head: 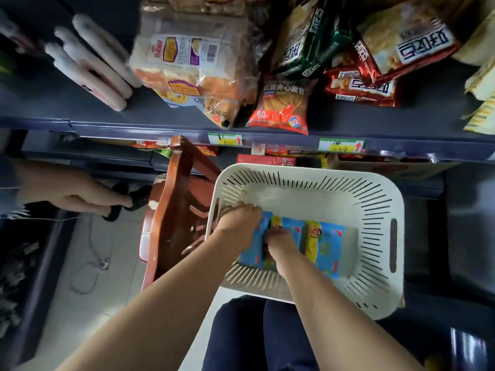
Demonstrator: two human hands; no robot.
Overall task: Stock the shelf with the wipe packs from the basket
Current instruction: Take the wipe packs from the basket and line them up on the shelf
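A cream slotted basket (375, 199) sits in front of my knees, below the dark shelf (160, 121). Blue and yellow wipe packs (325, 247) lie across its bottom. Both my hands reach into it. My left hand (239, 219) curls over the leftmost blue pack near the basket's left wall. My right hand (281, 243) grips a pack in the middle of the row, fingers tucked between packs.
Bread and snack bags (284, 103) crowd the shelf's middle and right, and white and pink packs (91, 62) lie at its left. A brown plastic stool (174, 210) stands left of the basket. Another person's arm (67, 191) reaches in from the left.
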